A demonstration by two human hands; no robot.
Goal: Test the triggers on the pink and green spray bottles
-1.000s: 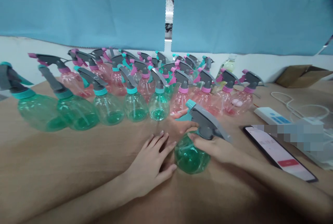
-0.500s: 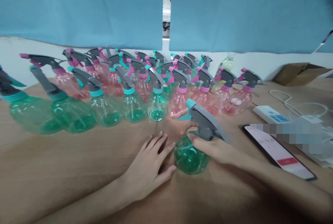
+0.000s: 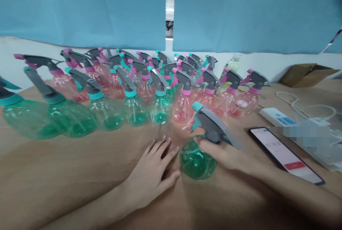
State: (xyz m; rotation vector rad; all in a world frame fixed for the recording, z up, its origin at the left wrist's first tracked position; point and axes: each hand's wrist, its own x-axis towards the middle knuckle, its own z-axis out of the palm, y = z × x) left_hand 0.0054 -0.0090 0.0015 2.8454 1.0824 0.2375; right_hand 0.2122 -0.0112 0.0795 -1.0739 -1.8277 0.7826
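Note:
A clear green spray bottle (image 3: 197, 162) with a grey and teal spray head (image 3: 211, 121) stands in front of me, some liquid in its bottom. My right hand (image 3: 219, 151) is wrapped round its neck from the right, the thumb on the near side. One fingertip shows at the teal trigger (image 3: 197, 122); the other fingers are mostly hidden behind the bottle. Just left of the bottle, my left hand (image 3: 152, 169) lies palm down on the table, fingers apart. Its thumb and index fingertip come close to the bottle; whether they touch it I cannot tell.
Several green spray bottles (image 3: 136, 110) and pink spray bottles (image 3: 183, 105) stand in rows across the back. To the right lie a phone (image 3: 285, 155), a white power strip (image 3: 278, 116) and a white cable (image 3: 317, 107). A brown cardboard box (image 3: 301, 75) sits behind them on the table (image 3: 80, 176).
My right fingertip has drawn in closer to the trigger, and the spray head has shifted slightly. My left hand stays put. The view has moved a little.

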